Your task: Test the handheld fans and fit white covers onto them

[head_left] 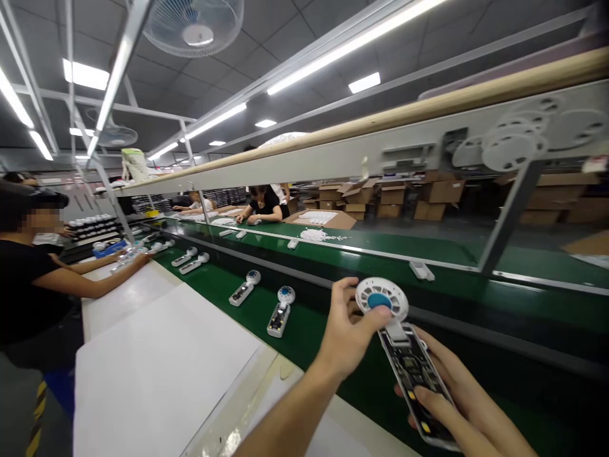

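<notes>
Right hand [464, 390] grips the handheld fan [404, 355] low, left hand [343, 339] its round head [380, 299], over the green belt [219, 279] (circuitry [419, 371] bare): head seemingly joined, closing up apparently not done.

Place: a factory assembly hall, laid out around a green conveyor belt [214, 282]
Part-built devices: several alike, circuit boards bare, spaced out on the belt [242, 292]
White worktop: along the belt's near side [157, 362]
Workers: one seated at the belt's near side [23, 285], another bent over work across from it [267, 206]
Small white parts: heaped beyond the belt [313, 235]
Cardboard boxes: stacked beyond the belt [391, 193]
Tube light: overhead, above the belt [352, 47]
Caged fan: hung high above belt level [197, 28]
</notes>
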`<state>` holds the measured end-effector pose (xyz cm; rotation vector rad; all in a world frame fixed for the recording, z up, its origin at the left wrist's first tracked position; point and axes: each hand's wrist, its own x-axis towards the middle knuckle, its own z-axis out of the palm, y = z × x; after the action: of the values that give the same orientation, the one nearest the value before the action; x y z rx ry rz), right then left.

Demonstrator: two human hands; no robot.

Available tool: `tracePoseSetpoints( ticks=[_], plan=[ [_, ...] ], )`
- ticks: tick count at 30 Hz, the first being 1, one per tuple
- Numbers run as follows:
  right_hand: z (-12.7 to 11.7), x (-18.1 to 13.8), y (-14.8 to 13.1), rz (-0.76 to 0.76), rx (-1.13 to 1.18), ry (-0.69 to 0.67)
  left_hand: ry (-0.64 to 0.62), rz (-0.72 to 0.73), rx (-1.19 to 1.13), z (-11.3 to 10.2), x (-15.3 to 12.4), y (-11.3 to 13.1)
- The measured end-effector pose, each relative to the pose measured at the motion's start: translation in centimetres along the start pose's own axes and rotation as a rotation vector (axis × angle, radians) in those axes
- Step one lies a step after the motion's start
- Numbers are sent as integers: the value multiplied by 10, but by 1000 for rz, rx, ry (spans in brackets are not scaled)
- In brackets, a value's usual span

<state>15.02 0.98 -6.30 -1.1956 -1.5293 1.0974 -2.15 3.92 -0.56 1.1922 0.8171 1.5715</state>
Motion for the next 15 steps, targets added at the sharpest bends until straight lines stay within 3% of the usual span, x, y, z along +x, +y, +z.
tracePoseSetpoints(
  ticks=[7, 11, 15],
  plan=[
    [2, -19, -56, 78, 481, -1, -101, -51, 143, -2, -2, 7],
    [1, -20, -59, 15, 584, -26, -178, -61, 149, 2, -7, 9],
    [-2, -17, -50, 5, 590, -148, -319, -109, 146, 14, -19, 7]
  ],
)
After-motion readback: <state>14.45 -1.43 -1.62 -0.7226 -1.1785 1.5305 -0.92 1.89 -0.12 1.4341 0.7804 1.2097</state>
